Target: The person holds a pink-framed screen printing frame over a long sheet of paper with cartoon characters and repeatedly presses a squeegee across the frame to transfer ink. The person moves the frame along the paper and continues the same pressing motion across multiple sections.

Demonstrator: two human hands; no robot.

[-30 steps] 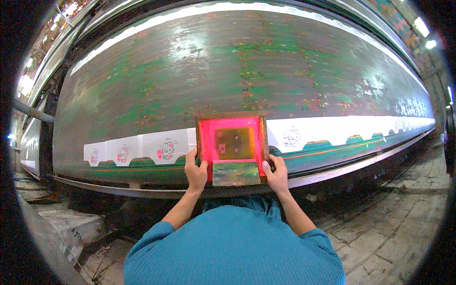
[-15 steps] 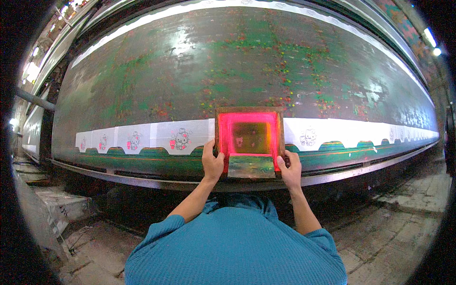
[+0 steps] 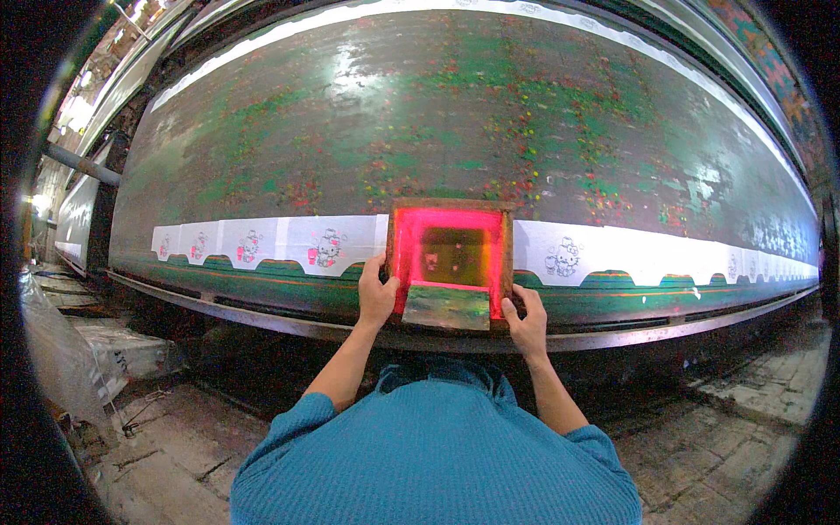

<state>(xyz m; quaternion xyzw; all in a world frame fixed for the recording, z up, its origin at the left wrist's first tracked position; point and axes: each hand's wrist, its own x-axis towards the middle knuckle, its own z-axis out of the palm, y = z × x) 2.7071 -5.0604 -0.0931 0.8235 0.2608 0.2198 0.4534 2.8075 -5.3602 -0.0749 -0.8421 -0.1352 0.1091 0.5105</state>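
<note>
A wooden screen frame (image 3: 449, 205) with bright pink ink around its dark yellowish mesh (image 3: 453, 247) lies over a white strip of scalloped pieces (image 3: 547, 245) along the table's near edge. My left hand (image 3: 377, 296) grips the frame's left side, thumb along the edge. My right hand (image 3: 525, 319) grips the lower right side. A clear, paint-smeared flap (image 3: 444, 309) covers the frame's near end. The pieces left of it carry cartoon line drawings (image 3: 325, 251) with pink patches; those to the right show drawings, the nearest (image 3: 564, 258) in outline only.
The long paint-spotted table (image 3: 350, 149) has a metal rail (image 3: 612, 337) along its near side and another white strip (image 3: 389, 8) along its far edge. A pipe (image 3: 79, 160) juts in at left. A plastic-wrapped bundle (image 3: 127, 354) lies low at left above the paved floor (image 3: 717, 464).
The view has shifted and tilted slightly. Both hands keep their grip, and the screen frame stays at about the same spot on the white strip.
</note>
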